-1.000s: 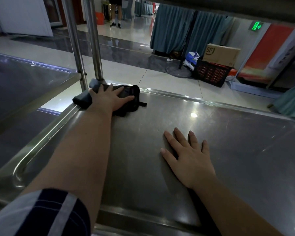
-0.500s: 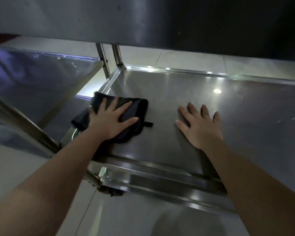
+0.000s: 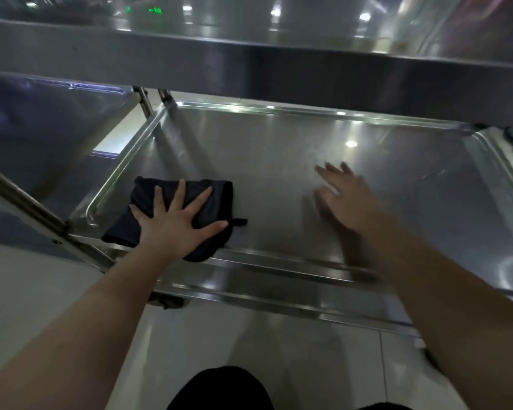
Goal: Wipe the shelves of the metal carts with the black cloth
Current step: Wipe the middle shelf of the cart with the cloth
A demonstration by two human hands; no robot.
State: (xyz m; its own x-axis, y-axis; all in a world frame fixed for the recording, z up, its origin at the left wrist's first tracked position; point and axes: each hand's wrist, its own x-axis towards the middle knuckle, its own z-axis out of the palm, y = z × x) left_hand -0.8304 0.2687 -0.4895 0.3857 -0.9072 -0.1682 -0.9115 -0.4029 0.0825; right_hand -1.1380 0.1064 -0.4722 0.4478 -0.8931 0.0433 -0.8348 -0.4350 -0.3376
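Note:
The black cloth (image 3: 148,199) lies folded at the near left corner of the middle steel shelf (image 3: 279,149) of the cart, one edge hanging over the near rim. My left hand (image 3: 178,220) presses flat on it with the fingers spread. My right hand (image 3: 347,199) is over the middle of the same shelf with straight fingers, blurred by motion; whether it touches the steel I cannot tell. The cart's top shelf (image 3: 249,63) runs across the upper view and hides the far part.
A second metal cart (image 3: 42,134) stands close on the left, its posts (image 3: 144,103) beside this cart's corner post. A slanted steel bar (image 3: 27,202) crosses at lower left. Pale floor tiles (image 3: 249,344) and my dark knee (image 3: 219,389) are below.
My left hand has dragged the cloth from the far left corner back to the near left corner. My right hand has shifted right and is moving. My head has pulled back and up.

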